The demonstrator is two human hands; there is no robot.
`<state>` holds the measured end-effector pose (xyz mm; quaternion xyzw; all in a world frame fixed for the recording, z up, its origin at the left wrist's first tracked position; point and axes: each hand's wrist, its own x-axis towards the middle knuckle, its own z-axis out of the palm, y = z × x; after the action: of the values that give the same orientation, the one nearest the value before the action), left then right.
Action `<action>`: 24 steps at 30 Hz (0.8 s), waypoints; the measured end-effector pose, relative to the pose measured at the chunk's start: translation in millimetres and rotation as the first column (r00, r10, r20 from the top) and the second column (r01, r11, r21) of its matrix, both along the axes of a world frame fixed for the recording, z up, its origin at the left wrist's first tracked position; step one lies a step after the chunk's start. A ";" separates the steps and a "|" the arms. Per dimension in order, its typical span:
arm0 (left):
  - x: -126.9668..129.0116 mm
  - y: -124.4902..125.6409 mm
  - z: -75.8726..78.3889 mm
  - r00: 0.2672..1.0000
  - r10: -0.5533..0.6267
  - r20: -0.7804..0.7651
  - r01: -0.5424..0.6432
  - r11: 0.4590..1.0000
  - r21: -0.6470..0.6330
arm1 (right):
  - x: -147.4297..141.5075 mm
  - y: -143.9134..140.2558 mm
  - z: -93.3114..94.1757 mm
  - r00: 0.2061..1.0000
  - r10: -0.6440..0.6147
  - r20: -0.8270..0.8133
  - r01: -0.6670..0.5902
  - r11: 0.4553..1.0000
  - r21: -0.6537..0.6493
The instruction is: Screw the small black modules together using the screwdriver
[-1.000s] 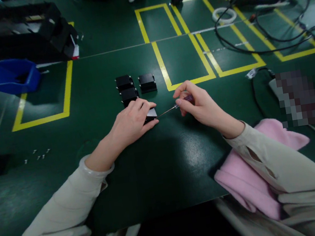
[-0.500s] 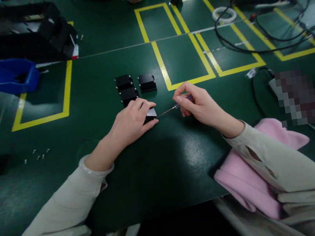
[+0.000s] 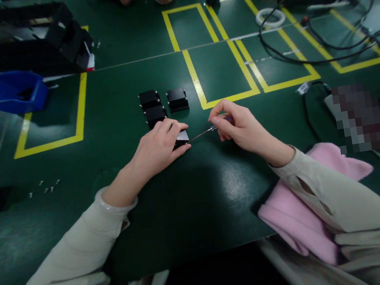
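Left hand (image 3: 157, 149) clamping small black block (image 3: 182, 138); right hand (image 3: 241, 127) pinching screwdriver (image 3: 206, 132), shaft lying level, tip pointing leftward touching block's right face (left hand nearer).

Left hand (image 3: 160, 148) on black block (image 3: 182, 138), screwdriver (image 3: 206, 132) in right hand (image 3: 241, 127).

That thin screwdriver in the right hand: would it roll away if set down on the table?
Probably. The screwdriver looks slim and round-handled, and the green table seems smooth and glossy. It likely feels light, since the right hand pinches it with fingertips alone.
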<state>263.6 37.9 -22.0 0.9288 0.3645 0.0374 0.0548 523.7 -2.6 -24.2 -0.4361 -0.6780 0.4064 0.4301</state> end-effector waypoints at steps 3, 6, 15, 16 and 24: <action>0.6 -0.4 0.8 1.000 0.005 -0.003 -0.005 1.000 -0.009 | -0.2 -0.4 -0.4 1.000 0.001 -0.018 0.000 0.999 0.047; 1.0 -0.6 1.8 1.000 0.010 -0.003 -0.010 1.000 -0.015 | -0.1 -0.4 -0.2 1.000 -0.013 -0.006 0.013 0.997 0.075; 0.5 -0.1 0.9 1.000 0.009 -0.007 -0.009 1.000 -0.007 | -0.2 0.4 -2.2 1.000 -0.015 -0.010 0.015 1.000 0.017; 0.6 -0.2 0.8 1.000 0.009 -0.009 -0.009 1.000 0.000 | -0.6 0.1 -3.4 1.000 -0.027 -0.016 0.028 0.999 0.031; 1.7 -0.7 2.9 1.000 0.014 -0.019 -0.015 1.000 -0.014 | -0.8 -0.3 -3.4 0.999 -0.042 -0.022 0.043 0.999 0.023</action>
<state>265.4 37.2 -19.1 0.9261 0.3720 0.0264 0.0578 522.9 -2.9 -27.6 -0.4409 -0.6686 0.3938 0.4511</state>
